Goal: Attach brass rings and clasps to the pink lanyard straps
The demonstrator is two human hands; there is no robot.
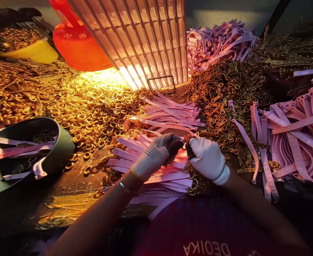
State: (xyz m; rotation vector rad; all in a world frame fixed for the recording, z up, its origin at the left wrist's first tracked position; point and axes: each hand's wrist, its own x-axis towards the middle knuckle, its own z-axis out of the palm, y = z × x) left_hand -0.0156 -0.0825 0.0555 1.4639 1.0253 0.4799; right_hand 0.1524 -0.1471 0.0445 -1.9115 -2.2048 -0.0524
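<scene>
My left hand [156, 153], in a knit glove with grey dots and dark fingertips, is closed in a pinch. Close beside it, my right hand [207, 158] wears a white glove and is closed too, its thumb and fingers pressed together. The fingertips of both almost meet, and whatever small piece they grip is mostly hidden. Beneath the hands lies a pile of pink straps [156, 177], many with their ends pointing left. A further bunch of pink straps [172, 112] rests just beyond the fingertips.
Loose gold rings [92, 113] cover the left side; gold clasps [222, 96] heap up at right. A dark green tub [65, 142] stands left. Behind are a red scoop [76, 46], yellow container [39, 51] and glowing ribbed panel [151, 39]. More straps [295, 138] lie right.
</scene>
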